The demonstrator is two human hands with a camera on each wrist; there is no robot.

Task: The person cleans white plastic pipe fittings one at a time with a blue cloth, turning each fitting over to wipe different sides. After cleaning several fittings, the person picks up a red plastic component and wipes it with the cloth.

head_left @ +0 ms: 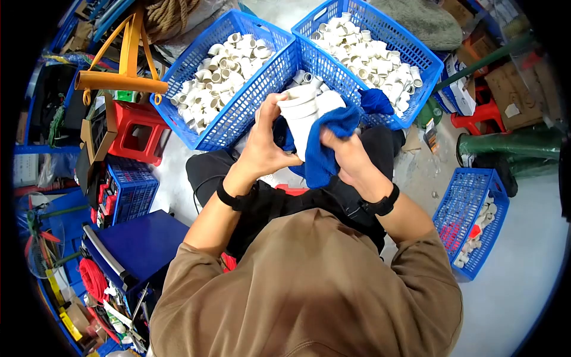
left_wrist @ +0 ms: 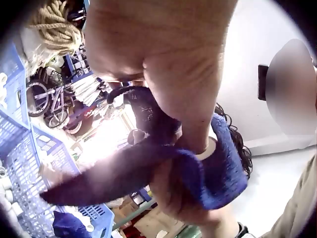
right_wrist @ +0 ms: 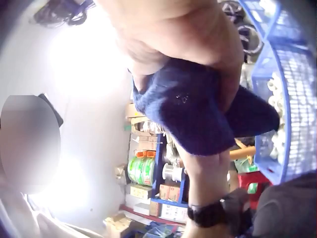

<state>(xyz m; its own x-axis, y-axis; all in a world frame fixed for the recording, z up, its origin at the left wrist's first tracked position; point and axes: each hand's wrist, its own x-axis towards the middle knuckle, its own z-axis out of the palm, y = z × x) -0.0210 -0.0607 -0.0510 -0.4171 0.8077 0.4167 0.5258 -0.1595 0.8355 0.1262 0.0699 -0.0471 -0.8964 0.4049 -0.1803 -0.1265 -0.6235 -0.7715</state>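
Observation:
A white plastic pipe fitting [head_left: 300, 119] with a wide rim and a side branch is held up over the person's lap. My left hand [head_left: 262, 140] grips it from the left, fingers at the upper rim and thumb low on its body. My right hand [head_left: 350, 156] holds a blue cloth [head_left: 321, 156] against the fitting's right side. In the left wrist view the cloth [left_wrist: 225, 171] wraps about the fitting, whose pale edge [left_wrist: 208, 148] shows. The cloth [right_wrist: 193, 109] hides most of the fitting in the right wrist view, below the right hand [right_wrist: 188, 34].
Two blue crates [head_left: 205, 140] [head_left: 431, 68] of white fittings stand in front. Another blue cloth [head_left: 376, 102] lies on the right crate's edge. A smaller blue crate [head_left: 470, 178] sits at the right. Left are a red stool [head_left: 138, 128] and an orange metal frame [head_left: 122, 82].

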